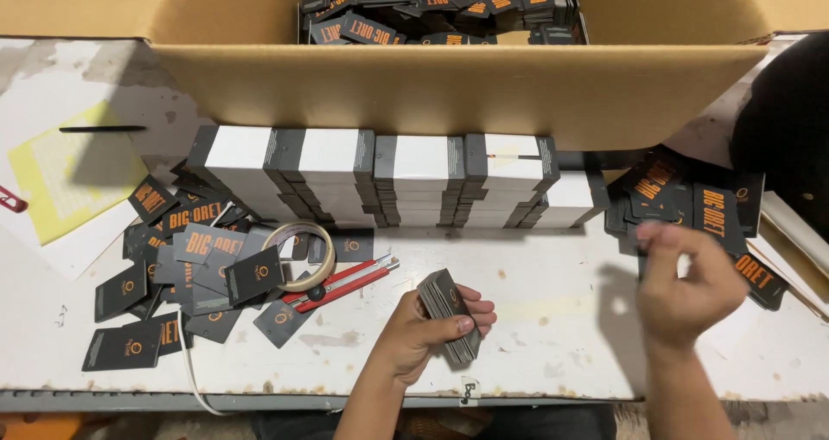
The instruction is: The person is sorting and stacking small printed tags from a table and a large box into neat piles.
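Holding: my left hand [423, 328] has its fingers [473, 312] clenched round a stack of dark tags [447, 312], thumb across the top, above the counter [535, 336] near its front edge.
Right hand: I see my right hand [686, 280] blurred, raised over the counter's right side, fingers pinched together; I cannot tell whether a tag is between them.
Nearest pile: loose tags [691, 202] lie just behind my right hand.
Left side: more scattered tags [186, 267], a tape roll [302, 254] and a red cutter [345, 283] beside it.
Back row: banded white bundles [389, 181] stand side by side against a cardboard box [449, 86] that holds more tags.
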